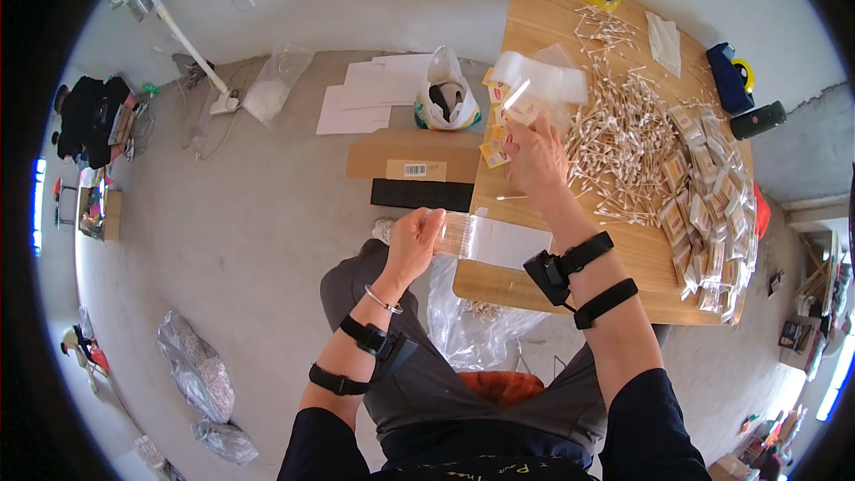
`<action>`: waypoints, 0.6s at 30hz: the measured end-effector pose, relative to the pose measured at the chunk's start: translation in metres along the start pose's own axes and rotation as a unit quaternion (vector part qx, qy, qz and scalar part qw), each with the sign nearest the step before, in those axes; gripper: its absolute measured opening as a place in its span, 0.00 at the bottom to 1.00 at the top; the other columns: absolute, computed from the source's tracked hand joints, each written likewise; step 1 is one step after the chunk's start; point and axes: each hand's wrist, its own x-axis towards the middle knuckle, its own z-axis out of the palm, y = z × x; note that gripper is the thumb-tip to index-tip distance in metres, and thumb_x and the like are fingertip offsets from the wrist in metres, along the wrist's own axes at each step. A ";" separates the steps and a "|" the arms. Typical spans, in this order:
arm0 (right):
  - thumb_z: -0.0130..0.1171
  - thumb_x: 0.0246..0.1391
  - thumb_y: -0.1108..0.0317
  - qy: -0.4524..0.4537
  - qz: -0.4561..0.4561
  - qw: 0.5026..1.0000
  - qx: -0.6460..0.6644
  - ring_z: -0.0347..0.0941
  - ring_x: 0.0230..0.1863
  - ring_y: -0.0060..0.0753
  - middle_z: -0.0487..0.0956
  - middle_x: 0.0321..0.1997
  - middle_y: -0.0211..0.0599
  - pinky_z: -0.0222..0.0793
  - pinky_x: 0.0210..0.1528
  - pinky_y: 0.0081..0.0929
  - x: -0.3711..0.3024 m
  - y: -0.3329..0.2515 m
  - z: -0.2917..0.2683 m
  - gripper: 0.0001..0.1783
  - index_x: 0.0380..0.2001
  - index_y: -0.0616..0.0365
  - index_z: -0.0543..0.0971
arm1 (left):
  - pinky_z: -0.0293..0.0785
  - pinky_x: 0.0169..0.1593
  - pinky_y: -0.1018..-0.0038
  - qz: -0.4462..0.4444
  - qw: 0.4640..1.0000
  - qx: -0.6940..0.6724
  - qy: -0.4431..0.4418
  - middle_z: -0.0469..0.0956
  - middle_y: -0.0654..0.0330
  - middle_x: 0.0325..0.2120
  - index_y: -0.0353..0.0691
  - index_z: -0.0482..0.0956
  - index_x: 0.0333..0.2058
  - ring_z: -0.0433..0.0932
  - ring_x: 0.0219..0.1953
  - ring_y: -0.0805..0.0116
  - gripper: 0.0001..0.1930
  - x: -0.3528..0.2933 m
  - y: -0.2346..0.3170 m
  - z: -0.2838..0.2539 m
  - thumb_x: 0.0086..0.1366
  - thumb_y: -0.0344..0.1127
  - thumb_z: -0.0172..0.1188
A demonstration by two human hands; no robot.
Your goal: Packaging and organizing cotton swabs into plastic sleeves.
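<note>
Your left hand (pixel 413 242) has its fingers clamped on a clear packet (pixel 455 235) at the edge of the bench (pixel 499 282). Your right hand (pixel 540 158) is at the yellow cards (pixel 492 154), beside 1 heap of swabs (pixel 621 138); I cannot tell whether its fingers grip anything.

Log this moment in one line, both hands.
left hand: holds clear packet; right hand: at yellow cards, grip unclear; wooden table: loose cotton swabs, filled packets

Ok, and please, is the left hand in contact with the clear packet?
Touching. The head view shows the left hand gripping the left end of the clear packet, with no gap between them.
</note>
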 end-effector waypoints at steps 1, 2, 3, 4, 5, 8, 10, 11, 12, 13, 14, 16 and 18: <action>0.63 0.51 0.66 -0.001 -0.001 1.000 0.000 0.70 0.49 0.47 0.72 0.45 0.41 0.68 0.52 0.41 0.001 0.000 -0.001 0.16 0.45 0.48 0.80 | 0.63 0.19 0.79 0.001 1.000 0.000 -0.002 0.67 0.67 0.13 0.35 0.71 0.23 0.66 0.15 0.80 0.22 0.000 0.002 0.000 0.71 0.47 0.53; 0.63 0.50 0.66 -0.008 0.007 1.000 0.017 0.70 0.50 0.47 0.72 0.45 0.41 0.68 0.53 0.40 0.002 0.001 -0.002 0.17 0.46 0.48 0.80 | 0.62 0.19 0.79 0.002 1.000 0.000 -0.004 0.67 0.67 0.13 0.35 0.71 0.23 0.66 0.15 0.80 0.22 -0.001 0.004 0.000 0.71 0.47 0.53; 0.64 0.49 0.66 -0.016 0.015 0.999 0.033 0.69 0.51 0.47 0.72 0.46 0.42 0.68 0.54 0.40 0.002 0.002 -0.001 0.19 0.47 0.49 0.79 | 0.62 0.19 0.79 0.001 1.000 0.000 -0.003 0.67 0.67 0.13 0.35 0.71 0.23 0.66 0.15 0.80 0.22 -0.001 0.007 0.000 0.71 0.47 0.53; 0.64 0.49 0.66 -0.017 0.015 0.999 0.033 0.69 0.51 0.47 0.72 0.46 0.42 0.68 0.54 0.40 0.003 0.002 0.000 0.19 0.47 0.49 0.79 | 0.63 0.19 0.79 0.021 1.000 0.015 -0.001 0.67 0.67 0.13 0.36 0.70 0.23 0.66 0.15 0.80 0.22 -0.001 0.010 0.000 0.71 0.47 0.53; 0.65 0.48 0.66 0.002 0.018 0.999 0.035 0.69 0.52 0.47 0.73 0.46 0.42 0.68 0.54 0.40 0.003 0.002 0.001 0.19 0.46 0.50 0.79 | 0.63 0.19 0.79 0.041 0.999 0.030 0.001 0.67 0.67 0.14 0.36 0.70 0.23 0.66 0.15 0.80 0.22 -0.001 0.012 0.001 0.71 0.47 0.53; 0.66 0.47 0.66 0.014 0.023 0.999 0.038 0.69 0.52 0.47 0.73 0.46 0.41 0.67 0.55 0.40 0.006 0.005 0.001 0.19 0.45 0.52 0.79 | 0.63 0.19 0.79 0.039 0.999 0.037 0.002 0.67 0.68 0.13 0.36 0.70 0.22 0.66 0.15 0.80 0.22 0.000 0.013 0.001 0.71 0.47 0.53; 0.67 0.46 0.66 0.006 0.022 0.999 0.041 0.69 0.53 0.47 0.73 0.47 0.41 0.67 0.55 0.40 0.008 0.003 0.001 0.19 0.44 0.53 0.79 | 0.63 0.19 0.79 0.022 1.000 0.018 0.001 0.66 0.68 0.13 0.36 0.70 0.22 0.66 0.15 0.80 0.22 0.001 0.004 0.000 0.71 0.47 0.53; 0.67 0.46 0.66 -0.006 0.027 0.999 0.046 0.69 0.52 0.47 0.74 0.46 0.41 0.67 0.55 0.40 0.008 0.002 0.000 0.18 0.43 0.53 0.79 | 0.63 0.18 0.79 0.006 1.000 -0.001 -0.001 0.66 0.68 0.13 0.37 0.69 0.22 0.66 0.15 0.80 0.22 0.001 0.000 -0.001 0.71 0.48 0.53; 0.67 0.46 0.66 -0.018 0.033 0.998 0.050 0.70 0.52 0.47 0.74 0.46 0.40 0.67 0.55 0.39 0.009 0.003 0.000 0.17 0.42 0.53 0.79 | 0.63 0.18 0.79 0.005 1.000 -0.001 -0.001 0.66 0.68 0.13 0.37 0.69 0.22 0.66 0.15 0.80 0.22 0.001 -0.001 0.000 0.71 0.48 0.53; 0.67 0.46 0.66 -0.019 0.032 0.998 0.050 0.70 0.52 0.47 0.74 0.46 0.40 0.67 0.55 0.39 0.009 0.003 0.000 0.17 0.42 0.53 0.79 | 0.63 0.18 0.79 0.005 1.000 -0.006 0.000 0.66 0.68 0.13 0.37 0.69 0.22 0.66 0.15 0.80 0.23 0.001 -0.001 0.000 0.70 0.48 0.53; 0.67 0.46 0.66 -0.018 0.039 0.998 0.055 0.70 0.52 0.47 0.74 0.46 0.40 0.67 0.55 0.39 0.009 0.003 0.000 0.16 0.41 0.53 0.79 | 0.63 0.18 0.79 0.006 1.000 -0.010 0.001 0.66 0.67 0.12 0.37 0.69 0.21 0.66 0.15 0.80 0.23 0.001 -0.001 0.001 0.70 0.48 0.54; 0.67 0.46 0.67 -0.018 0.047 0.997 0.060 0.70 0.52 0.47 0.74 0.46 0.40 0.67 0.55 0.39 0.011 0.003 -0.001 0.15 0.40 0.54 0.79 | 0.63 0.18 0.79 0.019 1.000 -0.002 0.001 0.66 0.67 0.12 0.37 0.69 0.21 0.66 0.15 0.80 0.23 0.001 0.003 0.002 0.70 0.49 0.54; 0.67 0.46 0.67 -0.037 0.071 0.995 0.063 0.70 0.52 0.47 0.74 0.45 0.40 0.67 0.55 0.39 0.013 0.003 -0.003 0.13 0.37 0.53 0.79 | 0.63 0.18 0.79 0.033 0.999 0.008 0.001 0.66 0.67 0.12 0.37 0.69 0.21 0.67 0.15 0.80 0.23 0.001 0.004 0.002 0.70 0.49 0.54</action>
